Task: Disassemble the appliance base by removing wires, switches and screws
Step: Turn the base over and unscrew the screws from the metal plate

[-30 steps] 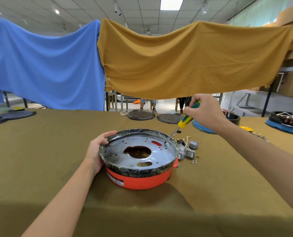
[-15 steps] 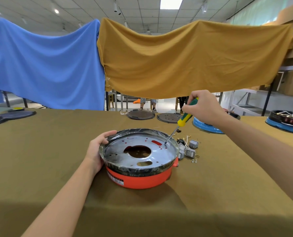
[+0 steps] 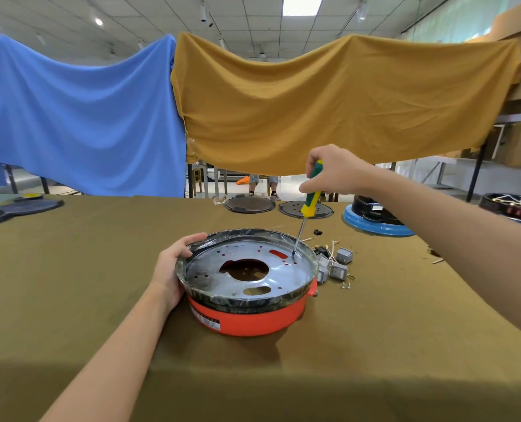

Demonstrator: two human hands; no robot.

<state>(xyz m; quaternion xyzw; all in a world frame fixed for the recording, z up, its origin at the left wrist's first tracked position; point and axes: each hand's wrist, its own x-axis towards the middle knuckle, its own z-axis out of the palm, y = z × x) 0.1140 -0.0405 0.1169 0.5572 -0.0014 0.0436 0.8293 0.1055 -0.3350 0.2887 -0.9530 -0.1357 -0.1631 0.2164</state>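
An orange appliance base (image 3: 247, 321) with a silver perforated metal plate (image 3: 210, 275) on top sits mid-table. My left hand (image 3: 171, 266) grips its left rim, thumb over the edge. My right hand (image 3: 332, 172) holds a green and yellow screwdriver (image 3: 311, 196) nearly upright. Its tip touches the plate near the far right rim, beside a red slot. Several small grey switches and loose wires (image 3: 335, 263) lie on the cloth just right of the base.
Two dark round plates (image 3: 250, 205) lie at the table's far edge. A blue-rimmed base (image 3: 378, 226) stands at the right, another dark base (image 3: 515, 205) farther right. Dark flat parts (image 3: 18, 207) sit far left. Blue and mustard cloths hang behind.
My right hand has swung left and up, tilting the screwdriver from a slant to nearly upright, tip still on the plate. My left hand and the base have not moved.
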